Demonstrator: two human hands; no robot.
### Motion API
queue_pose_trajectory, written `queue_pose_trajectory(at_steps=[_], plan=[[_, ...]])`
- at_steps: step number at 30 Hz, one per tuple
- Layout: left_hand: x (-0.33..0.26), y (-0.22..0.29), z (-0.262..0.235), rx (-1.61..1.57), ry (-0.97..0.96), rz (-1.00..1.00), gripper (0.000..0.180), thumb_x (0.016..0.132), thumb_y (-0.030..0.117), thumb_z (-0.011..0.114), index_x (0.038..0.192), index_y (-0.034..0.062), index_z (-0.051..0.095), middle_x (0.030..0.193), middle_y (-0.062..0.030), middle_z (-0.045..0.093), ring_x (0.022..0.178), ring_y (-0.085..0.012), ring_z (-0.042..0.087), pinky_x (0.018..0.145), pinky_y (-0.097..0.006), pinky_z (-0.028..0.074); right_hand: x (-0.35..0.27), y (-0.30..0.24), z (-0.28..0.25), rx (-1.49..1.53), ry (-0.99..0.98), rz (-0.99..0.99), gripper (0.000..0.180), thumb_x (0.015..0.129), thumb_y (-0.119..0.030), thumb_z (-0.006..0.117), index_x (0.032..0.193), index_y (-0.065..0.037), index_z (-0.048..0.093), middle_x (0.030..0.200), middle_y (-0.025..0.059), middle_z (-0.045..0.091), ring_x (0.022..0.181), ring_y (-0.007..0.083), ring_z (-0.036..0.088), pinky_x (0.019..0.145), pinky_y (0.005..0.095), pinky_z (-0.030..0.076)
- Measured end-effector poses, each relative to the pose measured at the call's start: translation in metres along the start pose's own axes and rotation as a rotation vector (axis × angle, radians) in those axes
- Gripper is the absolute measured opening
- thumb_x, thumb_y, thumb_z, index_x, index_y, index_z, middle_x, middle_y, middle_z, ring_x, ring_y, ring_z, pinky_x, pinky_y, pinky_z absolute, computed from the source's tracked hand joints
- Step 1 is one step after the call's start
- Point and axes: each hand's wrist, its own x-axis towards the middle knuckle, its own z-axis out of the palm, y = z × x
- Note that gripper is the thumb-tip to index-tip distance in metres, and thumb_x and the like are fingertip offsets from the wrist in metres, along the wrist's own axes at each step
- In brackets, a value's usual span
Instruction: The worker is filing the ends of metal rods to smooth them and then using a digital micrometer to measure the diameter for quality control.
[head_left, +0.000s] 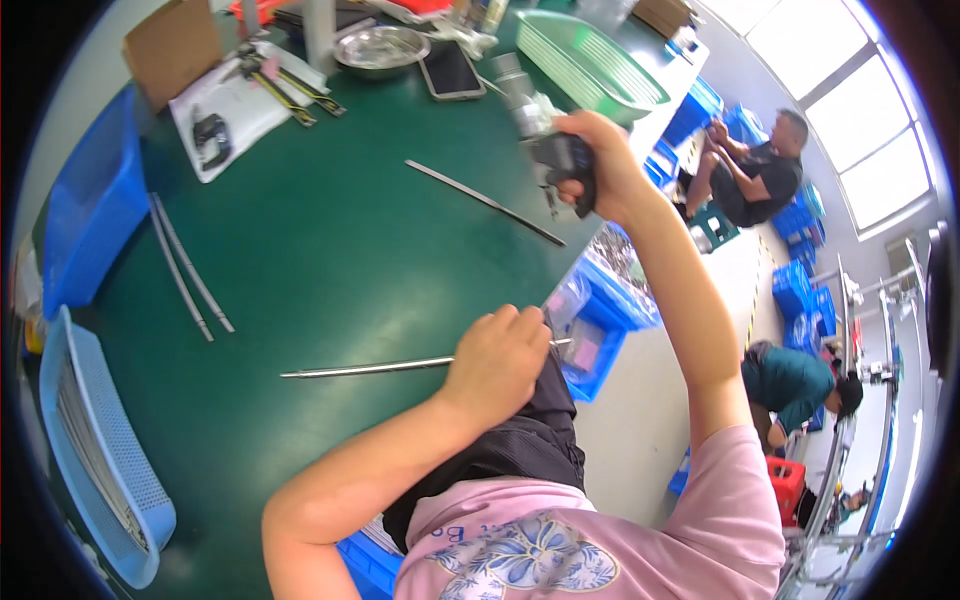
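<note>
My left hand [497, 362] is closed around a thin silver metal rod [370, 371]. The rod lies roughly level above the green table's near edge, one end pointing left and the other showing just past my fist. Raised to the right, my right hand [598, 165] grips a pistol-grip tool [562, 165] with a dark handle and a silver barrel. The barrel points up and left, blurred by motion, so its exact kind is unclear. Between the hands and farther off, a slim file-like metal strip [485, 202] rests on the table [300, 240].
Two pale strips [185, 262] lie left, near a blue bin [95, 205] and a light-blue basket [105, 450] of rods. A phone [452, 72], metal bowl [381, 50] and green basket [590, 65] stand at the back. Blue boxes [603, 370] of parts sit right; two people work beyond.
</note>
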Motion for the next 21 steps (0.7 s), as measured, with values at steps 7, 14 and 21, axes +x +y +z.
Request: queue_pose_trajectory(at_steps=[7,14,21], plan=[[-0.003,0.007,-0.015,-0.065,-0.043,0.081,0.01,0.072,0.009,0.064,0.072,0.0047,0.054,0.076,-0.0075,0.049,0.062,-0.0232,0.057,0.056,-0.035,0.047,-0.134,0.094,-0.059,0.676,-0.252,0.124,0.063,0.082,-0.039,0.051,0.125,0.008,0.045,0.097,0.0234,0.056,0.049,0.0225,0.056,0.042,0.0255,0.047],[-0.012,0.026,-0.026,-0.242,-0.228,0.203,0.021,0.06,0.006,0.077,0.079,0.005,0.066,0.079,-0.006,0.06,0.06,-0.0214,0.06,0.051,-0.031,0.047,-0.168,0.145,-0.027,0.944,-0.417,0.032,0.053,0.077,-0.031,0.045,0.11,0.01,0.051,0.098,0.0264,0.06,0.063,0.0273,0.062,0.05,0.0308,0.052],[-0.011,0.035,-0.033,-0.31,-0.24,0.235,0.023,0.058,0.005,0.078,0.079,0.0039,0.067,0.077,-0.0053,0.059,0.057,-0.0204,0.058,0.048,-0.03,0.045,-0.185,0.131,0.001,0.873,-0.23,0.155,0.069,0.089,-0.062,0.035,0.099,0.003,0.055,0.084,0.0246,0.059,0.057,0.02,0.054,0.038,0.0238,0.043]])
